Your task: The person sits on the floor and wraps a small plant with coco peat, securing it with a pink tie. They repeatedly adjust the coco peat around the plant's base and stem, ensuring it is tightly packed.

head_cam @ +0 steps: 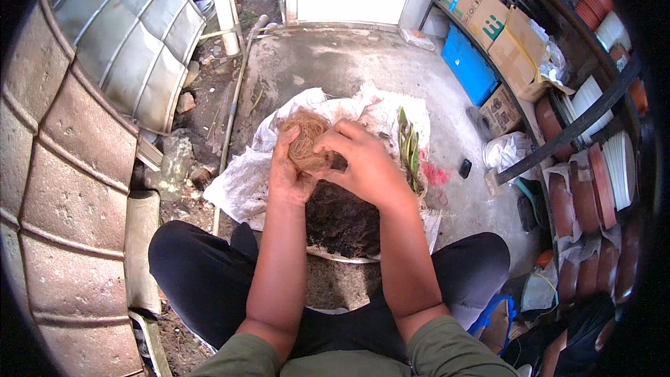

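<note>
A ball of brown coconut-like fibre (306, 139) rests in my left hand (287, 175), whose fingers curl around its left side and underside. My right hand (356, 159) touches the ball's right side with thumb and fingertips, pinching at the loose strands. Below both hands lies a heap of dark soil (340, 222), partly hidden by my forearms. The soil sits on a white woven sack (243, 180) spread over the concrete floor. Long green leaves with yellowish edges (408, 149) lie on the sack's right side.
Shelving on the right holds cardboard boxes (481, 10), a blue bin (468, 65) and stacked brown plant pots (570, 214). A slanting dark bar (570, 120) juts out there. Textured wall panels (84, 167) stand at left, near a long pipe (233, 110). A small black object (465, 168) lies on the floor.
</note>
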Motion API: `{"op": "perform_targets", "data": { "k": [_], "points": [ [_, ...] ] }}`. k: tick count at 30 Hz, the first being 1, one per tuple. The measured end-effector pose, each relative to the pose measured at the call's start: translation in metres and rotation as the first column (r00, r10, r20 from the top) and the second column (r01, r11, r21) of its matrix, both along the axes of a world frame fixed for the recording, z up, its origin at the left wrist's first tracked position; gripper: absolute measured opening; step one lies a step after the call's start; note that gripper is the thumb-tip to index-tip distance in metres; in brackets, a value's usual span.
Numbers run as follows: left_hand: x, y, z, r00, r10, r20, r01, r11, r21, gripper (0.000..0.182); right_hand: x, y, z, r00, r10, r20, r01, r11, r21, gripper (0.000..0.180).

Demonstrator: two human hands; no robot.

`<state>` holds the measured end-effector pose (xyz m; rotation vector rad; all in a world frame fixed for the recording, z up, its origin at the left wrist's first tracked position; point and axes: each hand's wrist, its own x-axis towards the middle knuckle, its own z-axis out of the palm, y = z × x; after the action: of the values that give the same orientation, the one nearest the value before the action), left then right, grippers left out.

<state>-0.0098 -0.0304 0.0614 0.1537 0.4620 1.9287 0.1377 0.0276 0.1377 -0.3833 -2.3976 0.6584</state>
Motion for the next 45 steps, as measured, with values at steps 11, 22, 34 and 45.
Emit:
{"op": "perform_targets", "data": {
  "k": [11,22,34,45],
  "points": [
    [-0.005,0.0,-0.011,0.979,-0.027,-0.201,0.01,0.996,-0.087,0.048,0.004,0.008,-0.006,0.993,0.058,-0.1,-0.075,0.982,-0.172,0.023],
    [0.007,-0.001,-0.008,0.92,-0.12,-0.374,0.055,0.982,-0.178,0.052,-0.003,0.021,-0.03,0.968,-0.054,-0.245,-0.072,0.876,-0.478,0.019],
    [0.015,0.001,-0.021,0.868,-0.188,-0.459,0.189,0.981,-0.045,0.055,-0.007,0.034,-0.053,0.939,-0.247,-0.239,0.016,0.725,-0.689,0.018],
    [0.011,0.003,-0.019,0.965,-0.11,-0.239,0.103,0.994,-0.039,0.065,-0.024,0.034,-0.093,0.767,-0.499,-0.403,0.015,0.641,-0.767,0.034]
  ]
}}
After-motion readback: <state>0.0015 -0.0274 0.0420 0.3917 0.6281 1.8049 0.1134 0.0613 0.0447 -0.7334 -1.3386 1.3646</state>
